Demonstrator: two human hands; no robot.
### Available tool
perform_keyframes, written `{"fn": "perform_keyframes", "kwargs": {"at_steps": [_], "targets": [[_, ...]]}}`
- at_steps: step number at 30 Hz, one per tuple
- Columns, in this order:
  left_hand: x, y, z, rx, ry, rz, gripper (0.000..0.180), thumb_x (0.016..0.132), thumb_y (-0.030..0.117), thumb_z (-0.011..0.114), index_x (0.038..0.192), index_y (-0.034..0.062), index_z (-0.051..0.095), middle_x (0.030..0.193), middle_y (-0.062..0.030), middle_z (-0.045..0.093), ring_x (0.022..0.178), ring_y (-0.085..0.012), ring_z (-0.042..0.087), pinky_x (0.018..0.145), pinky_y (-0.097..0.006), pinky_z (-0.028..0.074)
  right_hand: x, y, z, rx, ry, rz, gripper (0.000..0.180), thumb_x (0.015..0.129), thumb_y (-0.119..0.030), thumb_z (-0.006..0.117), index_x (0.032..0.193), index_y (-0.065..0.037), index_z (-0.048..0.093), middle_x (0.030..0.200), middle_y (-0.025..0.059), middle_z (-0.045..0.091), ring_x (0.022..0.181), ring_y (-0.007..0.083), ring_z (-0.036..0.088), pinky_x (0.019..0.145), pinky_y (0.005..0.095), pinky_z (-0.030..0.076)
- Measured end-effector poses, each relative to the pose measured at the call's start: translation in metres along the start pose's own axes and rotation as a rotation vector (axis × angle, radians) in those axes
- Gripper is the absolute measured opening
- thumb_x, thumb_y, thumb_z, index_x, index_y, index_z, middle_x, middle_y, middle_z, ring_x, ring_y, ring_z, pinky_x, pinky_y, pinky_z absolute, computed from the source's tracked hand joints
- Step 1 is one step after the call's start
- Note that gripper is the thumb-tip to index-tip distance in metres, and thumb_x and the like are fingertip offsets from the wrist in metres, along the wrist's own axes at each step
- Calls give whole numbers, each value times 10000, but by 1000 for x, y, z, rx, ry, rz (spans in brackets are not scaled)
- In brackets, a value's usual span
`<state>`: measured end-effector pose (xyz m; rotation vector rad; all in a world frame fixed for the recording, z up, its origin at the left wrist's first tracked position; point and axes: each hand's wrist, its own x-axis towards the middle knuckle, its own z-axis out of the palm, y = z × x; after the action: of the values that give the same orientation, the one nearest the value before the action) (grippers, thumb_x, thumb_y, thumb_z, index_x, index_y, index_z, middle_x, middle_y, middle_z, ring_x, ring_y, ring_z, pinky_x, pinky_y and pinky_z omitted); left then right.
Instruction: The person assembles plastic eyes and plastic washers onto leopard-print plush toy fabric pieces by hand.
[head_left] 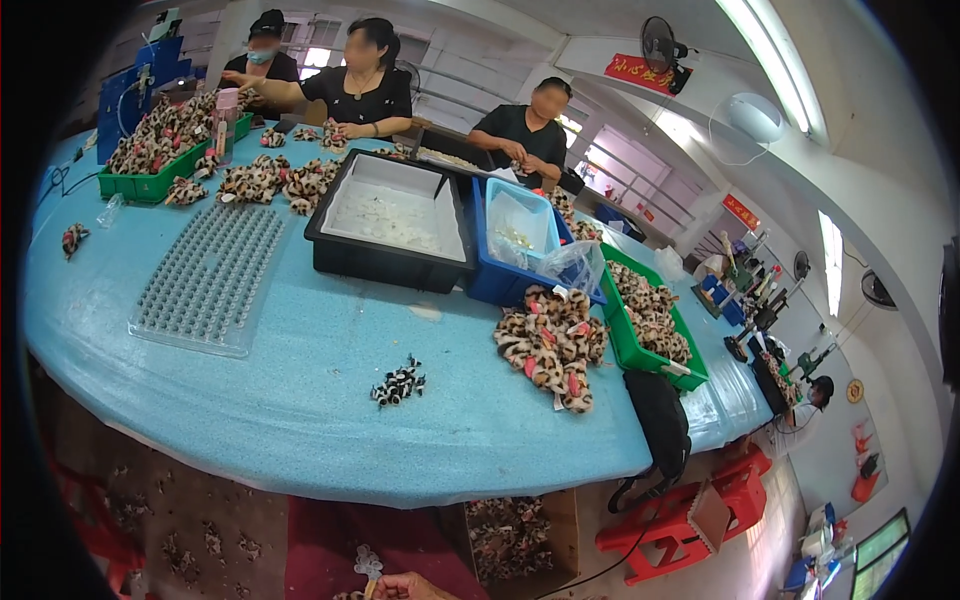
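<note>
Fingertips of one hand (405,587), just inside the lower frame edge, pinch a small translucent plastic piece (368,565) with rounded lobes; which hand cannot be told. Above it, near the blue foam-topped table's (300,400) front edge, lies a small black-and-white fuzzy cluster (399,384). Toward the right edge is a heap of leopard-print plush pieces (550,345); toward the left, a clear studded tray (210,278).
</note>
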<state>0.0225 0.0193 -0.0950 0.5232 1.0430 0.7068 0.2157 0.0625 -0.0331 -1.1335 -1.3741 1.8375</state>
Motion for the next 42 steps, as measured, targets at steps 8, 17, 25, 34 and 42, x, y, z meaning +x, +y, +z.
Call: {"fn": "perform_keyframes", "kwargs": {"at_steps": [8, 17, 25, 34, 42], "targets": [[-12, 16, 13, 159, -142, 70, 206, 809, 22, 614, 1015, 18, 612, 886, -34, 630, 753, -128, 582, 686, -271, 476, 2, -7, 5, -77, 158, -51, 110, 793, -135, 629, 831, -35, 603, 755, 8, 615, 707, 88, 559, 629, 265, 473], [7, 60, 35, -62, -196, -184, 428, 686, 5, 701, 1096, 3, 579, 945, -73, 635, 798, -190, 629, 703, -316, 533, 45, 55, -21, 331, 230, 24, 33, 805, -40, 596, 780, -52, 578, 777, -11, 583, 712, 78, 539, 650, 236, 467], [13, 87, 43, -253, -15, -33, 341, 784, -23, 649, 1113, -20, 561, 991, -75, 647, 871, -154, 630, 811, -289, 520, 23, 5, -31, 348, 520, -58, 154, 876, -43, 571, 1015, 22, 557, 909, 81, 615, 741, 110, 579, 650, 236, 492], [5, 73, 73, 1286, 105, 579, 647, 639, 33, 704, 1215, -28, 415, 1082, -177, 441, 985, -346, 453, 823, -396, 432, -4, 15, -5, 479, 310, 69, 528, 828, -102, 673, 1274, 30, 423, 1144, 107, 538, 1022, 134, 535, 845, 280, 481], [7, 79, 64, 1308, -44, 544, 590, 629, -32, 655, 1183, -6, 454, 902, -130, 505, 871, -305, 544, 709, -392, 488, -7, 26, -28, 628, 393, 110, 345, 872, -106, 617, 1176, 34, 534, 960, 53, 620, 841, 93, 581, 712, 217, 484]]}}
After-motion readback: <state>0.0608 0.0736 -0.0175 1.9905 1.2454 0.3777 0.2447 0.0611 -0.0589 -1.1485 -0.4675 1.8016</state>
